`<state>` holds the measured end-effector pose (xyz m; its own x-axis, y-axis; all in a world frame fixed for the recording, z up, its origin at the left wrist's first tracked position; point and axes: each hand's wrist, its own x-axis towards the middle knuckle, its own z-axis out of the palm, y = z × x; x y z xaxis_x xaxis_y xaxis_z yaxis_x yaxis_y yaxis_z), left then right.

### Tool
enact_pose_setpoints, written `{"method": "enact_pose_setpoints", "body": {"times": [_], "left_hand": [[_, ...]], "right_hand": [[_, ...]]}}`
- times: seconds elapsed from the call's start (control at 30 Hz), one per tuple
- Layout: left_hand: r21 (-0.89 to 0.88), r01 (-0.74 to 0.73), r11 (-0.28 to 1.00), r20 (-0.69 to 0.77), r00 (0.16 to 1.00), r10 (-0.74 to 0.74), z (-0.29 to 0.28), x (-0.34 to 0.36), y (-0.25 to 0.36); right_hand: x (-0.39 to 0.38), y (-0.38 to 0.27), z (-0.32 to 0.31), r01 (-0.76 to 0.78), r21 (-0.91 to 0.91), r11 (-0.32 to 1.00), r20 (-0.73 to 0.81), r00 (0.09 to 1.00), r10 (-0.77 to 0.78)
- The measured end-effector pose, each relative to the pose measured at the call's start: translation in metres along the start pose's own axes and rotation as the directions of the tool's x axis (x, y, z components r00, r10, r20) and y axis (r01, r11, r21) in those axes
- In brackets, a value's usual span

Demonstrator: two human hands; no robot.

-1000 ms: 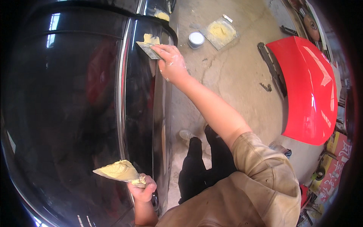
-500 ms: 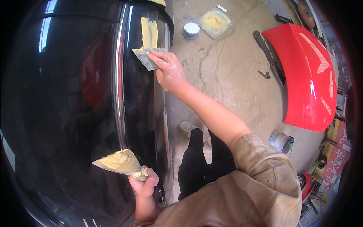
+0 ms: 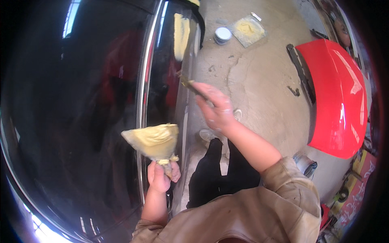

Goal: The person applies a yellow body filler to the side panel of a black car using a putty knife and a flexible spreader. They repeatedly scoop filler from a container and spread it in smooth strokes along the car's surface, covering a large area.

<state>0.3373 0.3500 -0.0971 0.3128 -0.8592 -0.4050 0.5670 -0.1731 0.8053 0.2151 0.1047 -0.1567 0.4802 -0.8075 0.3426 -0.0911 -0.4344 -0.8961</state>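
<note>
Left hand [image 3: 159,180]: pinching a putty-laden scraper [image 3: 154,141] by its handle, blade just ahead.
Right hand [image 3: 216,107]: pinching a second scraper [image 3: 194,88], seen edge-on, jutting ahead and leftward.

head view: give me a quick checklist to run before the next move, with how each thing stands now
1. Left hand grips the broad, flat, triangular spreader: ok.
2. Pale yellow paste loaded on that spreader: ok, a thick layer covers much of its face.
3. Right hand grips the thin, flat, dark-looking blade: ok.
4. Blade free of paste: cannot tell, it shows nearly edge-on and blurred.
5. Blade clear of the long pale yellow strip on the glossy black car panel: ok, they are apart.
6. Round, white-topped can upright on the floor: ok.
</note>
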Motion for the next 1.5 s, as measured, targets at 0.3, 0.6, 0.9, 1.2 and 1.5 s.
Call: {"method": "enact_pose_setpoints", "body": {"times": [0.3, 0.6, 0.9, 1.2, 1.5], "left_hand": [[0.02, 0.09, 0.996, 0.262, 0.961, -0.092, 0.007, 0.006, 0.007], [0.002, 0.184, 0.983, 0.23, 0.957, -0.179, -0.003, -0.006, -0.022], [0.01, -0.139, 0.99, 0.111, 0.984, 0.137, 0.015, -0.011, -0.024], [0.186, -0.27, 0.945, -0.014, 0.961, 0.277, 0.046, 0.011, -0.033], [-0.01, -0.264, 0.964, -0.055, 0.963, 0.263, 0.036, 0.005, -0.054]], "right_hand": [[0.003, -0.08, -0.07, 0.064, 0.498, 0.865, 0.303, 0.921, -0.243], [-0.003, -0.076, -0.098, 0.313, 0.135, 0.94, 0.552, 0.764, -0.334], [-0.048, -0.034, -0.079, 0.016, -0.296, 0.955, 0.626, 0.758, 0.182], [-0.079, -0.074, -0.04, -0.544, 0.742, 0.392, 0.254, 0.769, 0.587], [-0.07, -0.095, -0.063, 0.429, -0.105, 0.897, 0.29, 0.876, -0.385]]}}
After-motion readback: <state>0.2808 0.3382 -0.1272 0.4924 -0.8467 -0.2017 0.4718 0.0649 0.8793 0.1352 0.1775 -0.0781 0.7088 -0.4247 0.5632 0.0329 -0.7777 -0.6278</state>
